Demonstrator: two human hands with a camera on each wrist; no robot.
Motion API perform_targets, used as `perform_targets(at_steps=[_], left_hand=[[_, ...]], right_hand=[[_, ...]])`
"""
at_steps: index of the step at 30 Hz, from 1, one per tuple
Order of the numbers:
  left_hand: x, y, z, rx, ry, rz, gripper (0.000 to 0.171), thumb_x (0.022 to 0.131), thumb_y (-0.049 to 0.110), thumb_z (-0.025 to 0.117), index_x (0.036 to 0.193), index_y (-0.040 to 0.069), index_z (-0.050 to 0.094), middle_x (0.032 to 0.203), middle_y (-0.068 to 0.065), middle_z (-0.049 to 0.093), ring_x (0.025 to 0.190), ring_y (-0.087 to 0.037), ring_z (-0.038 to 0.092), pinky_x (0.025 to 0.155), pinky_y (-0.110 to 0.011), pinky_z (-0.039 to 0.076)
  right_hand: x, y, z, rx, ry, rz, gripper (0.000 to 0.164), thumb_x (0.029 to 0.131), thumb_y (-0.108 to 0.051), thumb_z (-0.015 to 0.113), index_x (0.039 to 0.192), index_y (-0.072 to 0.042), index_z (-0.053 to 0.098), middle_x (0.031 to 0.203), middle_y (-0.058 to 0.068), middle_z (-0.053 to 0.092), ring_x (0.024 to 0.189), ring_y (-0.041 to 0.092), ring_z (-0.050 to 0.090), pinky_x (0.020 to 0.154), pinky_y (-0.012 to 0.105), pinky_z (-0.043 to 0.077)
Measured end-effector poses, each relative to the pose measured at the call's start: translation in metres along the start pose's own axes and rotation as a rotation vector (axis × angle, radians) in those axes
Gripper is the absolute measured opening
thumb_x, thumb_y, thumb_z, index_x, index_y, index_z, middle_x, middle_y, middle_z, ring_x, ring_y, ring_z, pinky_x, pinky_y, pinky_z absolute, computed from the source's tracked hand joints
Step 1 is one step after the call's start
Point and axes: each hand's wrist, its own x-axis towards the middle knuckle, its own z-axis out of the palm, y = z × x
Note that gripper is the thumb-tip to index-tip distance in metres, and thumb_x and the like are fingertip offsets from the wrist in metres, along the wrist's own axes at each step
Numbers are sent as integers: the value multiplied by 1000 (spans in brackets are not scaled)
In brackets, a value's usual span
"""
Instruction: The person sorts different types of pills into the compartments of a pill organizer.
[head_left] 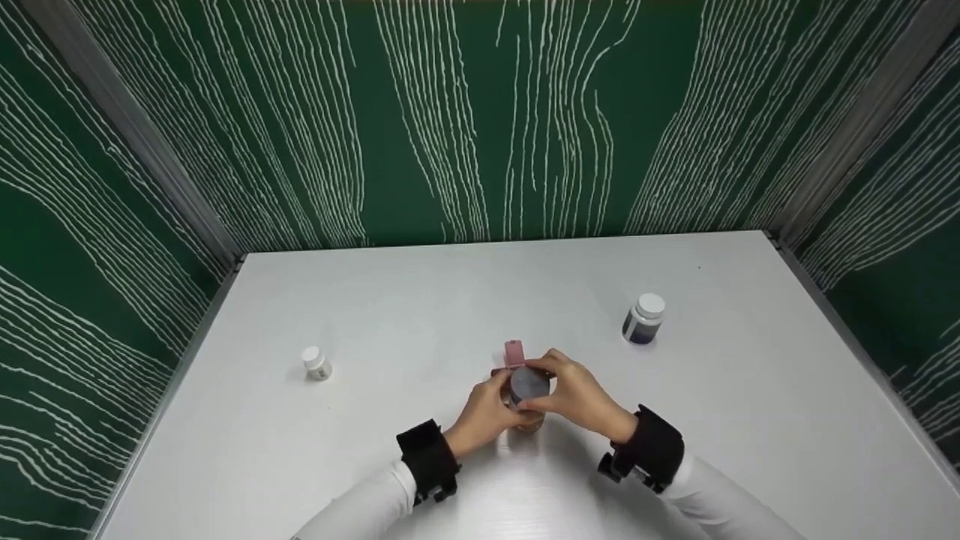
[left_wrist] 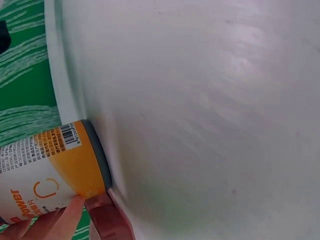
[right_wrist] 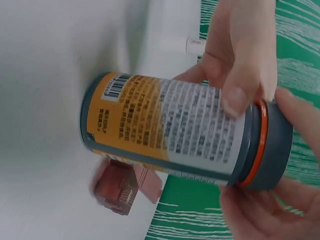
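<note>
Between my two hands stands a supplement bottle (right_wrist: 165, 130) with an orange and white label, a dark grey cap (head_left: 529, 383) and an orange ring under the cap. My left hand (head_left: 484, 412) grips the bottle's body, its thumb lying along the label in the right wrist view. The right hand (head_left: 577, 394) pinches the cap by its rim, thumb on one side and fingers on the other. Just behind the bottle sits a small dark red box (right_wrist: 116, 186) with a pink lid (head_left: 514, 352) raised; the hands and bottle hide part of it in the head view.
A small white bottle (head_left: 316, 364) stands on the left of the white table (head_left: 420, 300). At the right back is a larger white-capped bottle (head_left: 643, 319) with a dark label. Green walls (head_left: 495, 150) with white wavy lines enclose the back and sides.
</note>
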Motion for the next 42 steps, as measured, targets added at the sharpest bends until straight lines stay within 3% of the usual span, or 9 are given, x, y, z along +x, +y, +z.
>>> perform_targets(at_steps=[4, 7, 12, 16, 21, 26, 33, 39, 42], left_hand=[[-1, 0, -1, 23, -4, 23, 55, 71, 24, 74, 117, 5, 50, 107, -9, 60, 97, -17, 57, 80, -24, 45], [0, -1, -3, 41, 2, 47, 53, 70, 22, 74, 115, 4, 51, 107, -10, 60, 98, -19, 56, 83, -26, 45], [1, -3, -3, 31, 5, 46, 56, 71, 26, 74, 116, 3, 51, 109, -11, 59, 100, -20, 55, 84, -26, 44], [1, -3, -3, 12, -5, 8, 62, 70, 32, 74, 120, 4, 50, 110, -8, 58, 98, -15, 55, 81, -24, 44], [2, -4, -3, -24, -27, 21, 65, 67, 28, 76, 121, 5, 49, 110, -7, 58, 97, -12, 54, 81, -23, 44], [2, -5, -2, -55, -41, 36, 64, 68, 26, 76, 122, 6, 48, 111, -7, 58, 97, -12, 55, 80, -22, 44], [1, -4, 0, -60, -50, 22, 63, 71, 28, 74, 123, 7, 46, 112, -9, 57, 97, -14, 56, 80, -22, 45], [0, -2, 0, -9, -20, 38, 55, 71, 22, 74, 118, 4, 49, 110, -11, 58, 99, -18, 56, 82, -25, 45], [1, 0, -1, 25, -3, 51, 52, 70, 21, 75, 114, 4, 51, 109, -10, 59, 100, -19, 56, 85, -26, 43]], right_hand=[[-5, -9, 15, -114, 153, 81, 50, 63, -31, 78, 96, -3, 54, 87, 1, 50, 79, 13, 52, 68, 30, 46], [-5, -10, 21, -130, 181, 126, 56, 64, -37, 77, 96, -1, 49, 90, 7, 51, 82, 17, 51, 72, 33, 44], [-4, 0, 6, 138, -82, 123, 77, 69, -28, 74, 120, 13, 34, 115, 28, 44, 104, 36, 47, 87, 45, 40], [-1, 19, -16, 417, -336, 82, 74, 76, -7, 68, 133, 11, 25, 134, 30, 29, 121, 39, 33, 96, 48, 31], [3, 34, -25, 555, -417, 51, 62, 78, -5, 64, 131, 6, 34, 133, 21, 38, 121, 28, 38, 98, 35, 32], [2, 33, -20, 515, -331, 64, 59, 74, -4, 69, 125, 9, 42, 119, 19, 51, 111, 23, 49, 93, 33, 38], [-5, -4, -13, 330, -84, 92, 53, 66, -1, 74, 113, 12, 52, 95, 15, 52, 96, 25, 53, 87, 32, 43], [-17, -4, 14, 112, 192, 116, 50, 63, -15, 79, 102, 4, 54, 96, 9, 54, 88, 22, 57, 78, 30, 47], [-17, -10, 19, 28, 238, 157, 51, 62, -20, 79, 98, 0, 50, 99, 11, 56, 89, 22, 57, 77, 34, 47]])
